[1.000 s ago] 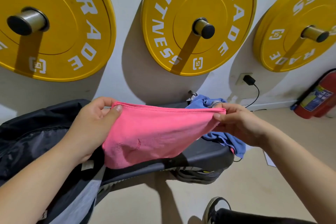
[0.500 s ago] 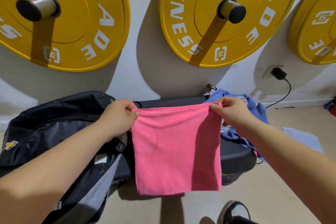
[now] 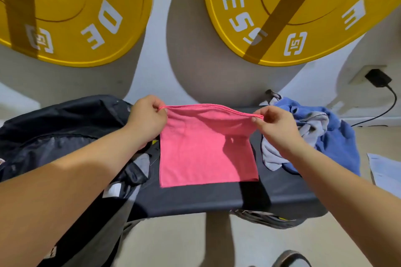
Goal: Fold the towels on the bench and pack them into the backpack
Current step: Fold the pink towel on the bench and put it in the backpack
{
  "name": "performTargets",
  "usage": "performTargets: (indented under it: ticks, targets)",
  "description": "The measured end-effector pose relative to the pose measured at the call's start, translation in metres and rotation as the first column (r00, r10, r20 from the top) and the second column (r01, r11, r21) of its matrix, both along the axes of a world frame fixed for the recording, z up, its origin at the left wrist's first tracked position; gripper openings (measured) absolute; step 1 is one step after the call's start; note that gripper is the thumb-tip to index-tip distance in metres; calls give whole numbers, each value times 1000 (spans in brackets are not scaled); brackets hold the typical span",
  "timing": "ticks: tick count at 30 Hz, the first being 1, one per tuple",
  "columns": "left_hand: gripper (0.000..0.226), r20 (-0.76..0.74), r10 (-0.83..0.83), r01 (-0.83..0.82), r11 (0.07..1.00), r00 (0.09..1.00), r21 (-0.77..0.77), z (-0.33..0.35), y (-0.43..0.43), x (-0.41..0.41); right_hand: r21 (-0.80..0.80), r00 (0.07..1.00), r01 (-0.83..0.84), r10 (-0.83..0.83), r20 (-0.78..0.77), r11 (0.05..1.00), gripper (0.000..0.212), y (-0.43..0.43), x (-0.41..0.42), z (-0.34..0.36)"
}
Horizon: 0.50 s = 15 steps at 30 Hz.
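A pink towel (image 3: 206, 147), folded double, lies mostly flat on the black bench (image 3: 217, 199). Its far edge is lifted slightly off the pad. My left hand (image 3: 147, 119) pinches the far left corner and my right hand (image 3: 275, 123) pinches the far right corner. A black backpack (image 3: 54, 128) lies at the left end of the bench, partly under my left forearm. At the bench's right end sits a crumpled blue towel (image 3: 340, 136) with a grey towel (image 3: 314, 128) bunched into it.
Two yellow weight plates (image 3: 76, 13) (image 3: 293, 17) hang on the wall behind the bench. A black charger (image 3: 378, 77) is plugged into a wall socket at right. White paper (image 3: 384, 169) lies on the beige floor, and a shoe (image 3: 290, 259) shows at the bottom.
The pink towel hung in the air from both hands before; now it has come down onto the bench pad, both hands still pinching its far corners. The view has tilted down and closer.
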State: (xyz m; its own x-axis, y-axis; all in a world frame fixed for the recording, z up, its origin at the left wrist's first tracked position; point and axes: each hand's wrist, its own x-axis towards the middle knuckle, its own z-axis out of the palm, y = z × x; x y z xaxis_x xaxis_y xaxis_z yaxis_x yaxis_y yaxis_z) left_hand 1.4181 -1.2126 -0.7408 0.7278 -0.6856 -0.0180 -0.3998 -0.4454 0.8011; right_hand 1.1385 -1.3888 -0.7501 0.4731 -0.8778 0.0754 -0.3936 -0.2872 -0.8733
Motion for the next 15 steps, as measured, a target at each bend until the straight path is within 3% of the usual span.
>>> performTargets:
  ticks: [3, 7, 11, 15]
  targets:
    - [10, 115, -98, 90, 993, 988, 72, -5, 18, -17, -30, 962, -147, 136, -237, 989, 11, -1, -20, -7]
    - [12, 251, -319, 264, 937, 914, 229, -21, 53, -35, 44, 787, -326, 297, -541, 944, 12, 2, -43, -17]
    - [13, 296, -619, 443, 753, 728, 486, -44, 77, -40, 30, 600, -446, 323, -732, 895, 4, 12, -49, -31]
    - [14, 270, -739, 457, 616, 617, 641, -68, 88, -40, 20, 485, -521, 316, -815, 853, 13, 18, -47, -48]
